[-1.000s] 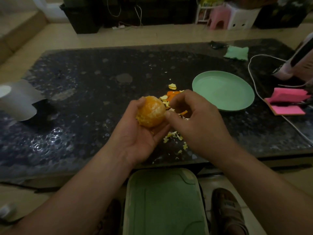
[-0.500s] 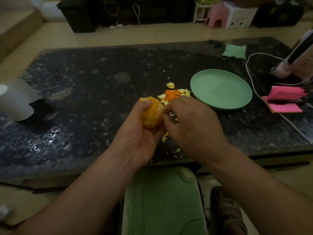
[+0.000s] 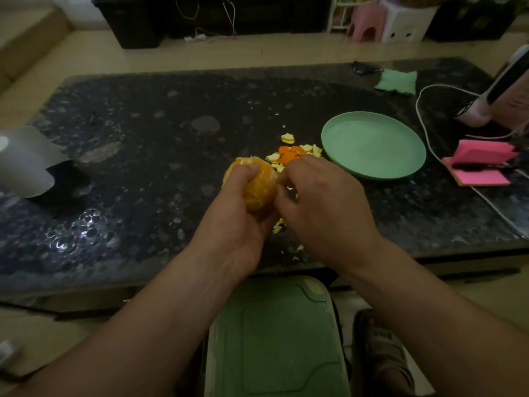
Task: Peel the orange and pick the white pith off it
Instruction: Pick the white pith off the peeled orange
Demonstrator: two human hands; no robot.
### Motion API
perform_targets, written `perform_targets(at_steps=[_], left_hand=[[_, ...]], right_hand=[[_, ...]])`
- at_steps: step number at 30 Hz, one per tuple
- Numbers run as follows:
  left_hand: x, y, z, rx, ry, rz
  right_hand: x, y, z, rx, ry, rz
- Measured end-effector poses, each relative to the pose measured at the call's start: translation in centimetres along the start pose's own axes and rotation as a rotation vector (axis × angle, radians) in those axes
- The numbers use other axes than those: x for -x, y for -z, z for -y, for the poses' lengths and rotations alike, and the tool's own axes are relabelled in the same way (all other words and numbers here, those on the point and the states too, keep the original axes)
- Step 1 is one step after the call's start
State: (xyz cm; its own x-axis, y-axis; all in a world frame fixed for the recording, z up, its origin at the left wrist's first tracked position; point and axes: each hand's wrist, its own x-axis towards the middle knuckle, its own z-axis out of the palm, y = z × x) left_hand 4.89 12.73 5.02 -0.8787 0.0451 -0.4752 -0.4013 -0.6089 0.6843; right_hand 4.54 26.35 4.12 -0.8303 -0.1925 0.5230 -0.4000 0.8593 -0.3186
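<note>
The left hand grips the orange, thumb curled over its top and fingers cupped beneath. The orange is mostly bare of peel and is held just above the near middle of the counter. The right hand sits just right of it with fingers curled and its thumb and fingertips against the fruit's right side. I cannot tell whether they pinch anything.

Peel scraps lie on the counter just beyond the hands, with a few more bits under them. A green plate sits to the right of the scraps. Farther right are pink notes and a white cable, with a green cloth at the far right. A pale folded sheet is at the left edge. Below the counter's near edge are a green stool and a sandalled foot.
</note>
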Motion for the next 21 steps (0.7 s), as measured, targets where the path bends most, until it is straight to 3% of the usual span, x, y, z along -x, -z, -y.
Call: perform_targets(at_steps=[9, 21], left_hand=[[-0.3, 0.7, -0.7, 0.103, 0.065, 0.077], [-0.1, 0.4, -0.1, -0.048, -0.033, 0.009]], right_hand=[[0.1, 0.5, -1.0, -0.216, -0.034, 0.03], [0.3, 0.2, -0.1, -0.032, 0.021, 0.025]])
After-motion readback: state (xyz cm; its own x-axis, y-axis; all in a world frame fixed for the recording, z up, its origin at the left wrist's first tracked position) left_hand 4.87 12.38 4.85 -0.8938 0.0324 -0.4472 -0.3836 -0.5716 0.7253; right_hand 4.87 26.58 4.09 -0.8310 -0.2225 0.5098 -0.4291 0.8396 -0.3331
